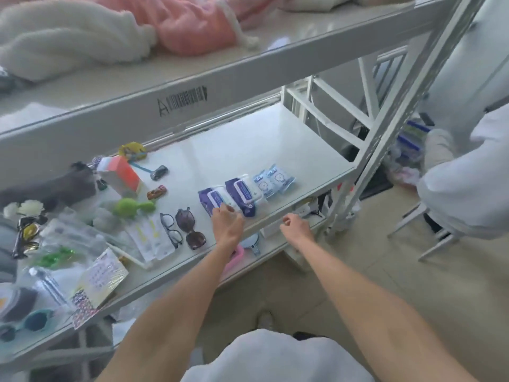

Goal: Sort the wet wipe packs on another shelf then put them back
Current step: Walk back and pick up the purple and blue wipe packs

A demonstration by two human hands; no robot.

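Note:
Two purple wet wipe packs with white lids lie side by side on the white middle shelf (275,150): the left purple pack (213,199) and the right purple pack (242,193). Right of them lie two small light-blue wipe packs (274,181), overlapping. My left hand (227,223) rests its fingertips on the near end of the left purple pack; whether it grips it is unclear. My right hand (296,228) hovers at the shelf's front edge, fingers loosely curled, holding nothing.
Left of the packs lie two pairs of glasses (181,230), toy cars (159,172), a green toy (133,206), an orange box (122,176) and bagged items. Plush fabric fills the upper shelf (192,64). A person in white stands at right (468,161). A lower shelf holds a mirror (252,241).

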